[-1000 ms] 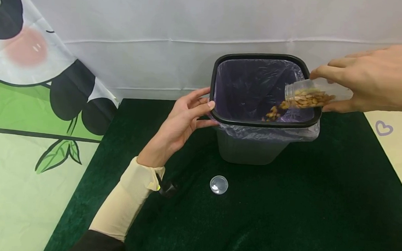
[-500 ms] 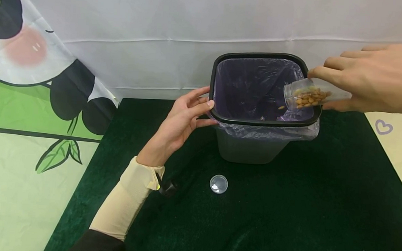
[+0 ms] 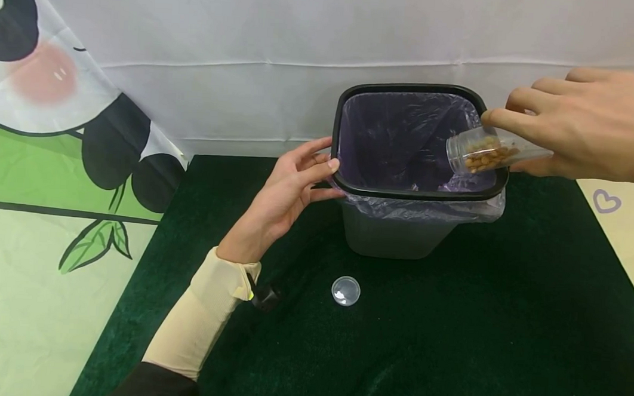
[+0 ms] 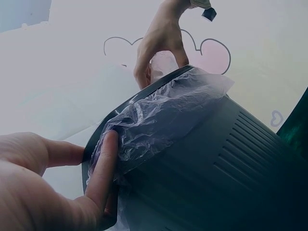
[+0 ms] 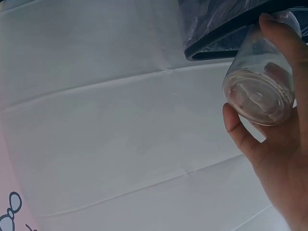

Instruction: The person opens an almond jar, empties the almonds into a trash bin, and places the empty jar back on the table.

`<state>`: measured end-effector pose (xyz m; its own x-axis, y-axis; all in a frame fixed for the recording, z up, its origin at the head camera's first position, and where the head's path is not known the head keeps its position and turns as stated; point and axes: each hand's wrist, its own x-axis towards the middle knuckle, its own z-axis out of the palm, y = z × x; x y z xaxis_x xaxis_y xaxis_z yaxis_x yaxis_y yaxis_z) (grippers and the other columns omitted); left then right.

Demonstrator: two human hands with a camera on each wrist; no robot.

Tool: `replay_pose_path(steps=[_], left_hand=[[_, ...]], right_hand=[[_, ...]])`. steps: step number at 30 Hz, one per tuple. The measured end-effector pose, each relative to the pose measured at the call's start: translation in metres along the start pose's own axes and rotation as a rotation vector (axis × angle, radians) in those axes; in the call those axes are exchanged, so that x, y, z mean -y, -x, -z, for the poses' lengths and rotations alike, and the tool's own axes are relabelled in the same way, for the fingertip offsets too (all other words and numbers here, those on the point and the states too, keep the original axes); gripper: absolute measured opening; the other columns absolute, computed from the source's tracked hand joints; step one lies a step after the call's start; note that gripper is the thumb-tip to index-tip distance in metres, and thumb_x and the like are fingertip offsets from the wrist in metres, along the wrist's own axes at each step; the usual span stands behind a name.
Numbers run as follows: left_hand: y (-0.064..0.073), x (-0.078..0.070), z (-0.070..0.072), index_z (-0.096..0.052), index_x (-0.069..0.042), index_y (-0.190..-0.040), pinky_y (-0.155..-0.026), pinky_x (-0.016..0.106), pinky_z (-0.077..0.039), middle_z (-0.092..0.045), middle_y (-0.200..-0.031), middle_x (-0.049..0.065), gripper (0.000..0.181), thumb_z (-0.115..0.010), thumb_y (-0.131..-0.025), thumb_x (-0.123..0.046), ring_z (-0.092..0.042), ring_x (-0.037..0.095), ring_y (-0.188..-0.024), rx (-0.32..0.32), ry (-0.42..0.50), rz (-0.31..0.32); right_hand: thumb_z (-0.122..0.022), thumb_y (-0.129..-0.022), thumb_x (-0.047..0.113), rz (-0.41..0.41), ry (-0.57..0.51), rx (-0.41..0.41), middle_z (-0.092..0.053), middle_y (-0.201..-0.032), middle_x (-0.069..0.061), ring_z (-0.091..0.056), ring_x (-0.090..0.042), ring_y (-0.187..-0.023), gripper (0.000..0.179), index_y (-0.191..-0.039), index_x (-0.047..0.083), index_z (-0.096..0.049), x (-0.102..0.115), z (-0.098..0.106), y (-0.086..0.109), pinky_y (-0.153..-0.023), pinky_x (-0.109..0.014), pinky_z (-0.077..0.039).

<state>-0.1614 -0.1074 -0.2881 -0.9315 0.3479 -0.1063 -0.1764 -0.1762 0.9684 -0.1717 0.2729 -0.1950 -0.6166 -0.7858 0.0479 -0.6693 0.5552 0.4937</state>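
**Uncapped clear jar of nut kernels tipped over a lined trash bin**

The right grip [image 3: 584, 125] is closed round the body of the clear plastic jar [image 3: 466, 143], which lies aslant across the right side of the trash bin [image 3: 401, 238], mouth inside the rim outline. Contact with the black rim [image 3: 392, 194]: cannot tell. Brown kernels [image 3: 486, 159] lie along the jar's lower wall; the slant probably serves to let them slide out.

The left grip [image 3: 283, 195] pinches the rim at the bin's left side, presumably to steady it and pin the purple liner [image 3: 384, 142], folded outward there. The bin stands on the green-covered tabletop [image 3: 449, 348]. A clear round lid [image 3: 346, 291] lies in front of it, likely set aside to free both hands.
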Motion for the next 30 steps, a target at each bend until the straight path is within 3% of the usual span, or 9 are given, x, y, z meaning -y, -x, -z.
replay_pose_path(steps=[8, 16, 22, 30], left_hand=[[-0.0005, 0.0007, 0.0001, -0.036, -0.012, -0.161, -0.087, 0.033, -0.064, -0.045, -0.159, 0.020, 0.062, -0.061, -0.104, -0.013, -0.059, 0.031, -0.132, -0.001, -0.005, -0.001], [-0.0003, 0.0006, -0.0004, -0.036, -0.012, -0.161, -0.088, 0.033, -0.064, -0.045, -0.159, 0.020, 0.062, -0.061, -0.104, -0.013, -0.053, 0.040, -0.140, -0.001, -0.003, -0.006], [-0.0006, 0.0010, 0.0005, -0.037, -0.013, -0.161, -0.088, 0.034, -0.064, -0.046, -0.159, 0.020, 0.062, -0.062, -0.104, -0.013, -0.061, 0.029, -0.130, 0.000, -0.008, -0.006], [-0.0003, 0.0016, 0.0003, -0.037, -0.013, -0.161, -0.087, 0.033, -0.064, -0.046, -0.158, 0.021, 0.062, -0.061, -0.104, -0.012, -0.050, 0.043, -0.143, 0.002, 0.012, -0.007]], right_hand=[[-0.102, -0.057, 0.036, 0.004, 0.010, -0.015, -0.060, -0.114, -0.033, -0.060, -0.050, -0.099, 0.102, -0.138, 0.002, -0.051, -0.0016, -0.0015, 0.0002, -0.086, -0.064, -0.052], [-0.104, -0.053, 0.035, 0.041, 0.044, -0.067, -0.061, -0.111, -0.031, -0.059, -0.048, -0.097, 0.102, -0.136, 0.007, -0.051, -0.0035, -0.0018, -0.0010, -0.082, -0.061, -0.051], [-0.107, -0.046, 0.029, 0.069, 0.066, -0.094, -0.059, -0.115, -0.031, -0.058, -0.050, -0.101, 0.109, -0.135, 0.009, -0.049, -0.0025, 0.0003, -0.0021, -0.087, -0.064, -0.049], [-0.106, -0.049, 0.025, 0.081, 0.084, -0.121, -0.057, -0.119, -0.032, -0.055, -0.051, -0.108, 0.105, -0.136, 0.010, -0.051, -0.0010, 0.0028, -0.0030, -0.092, -0.066, -0.047]])
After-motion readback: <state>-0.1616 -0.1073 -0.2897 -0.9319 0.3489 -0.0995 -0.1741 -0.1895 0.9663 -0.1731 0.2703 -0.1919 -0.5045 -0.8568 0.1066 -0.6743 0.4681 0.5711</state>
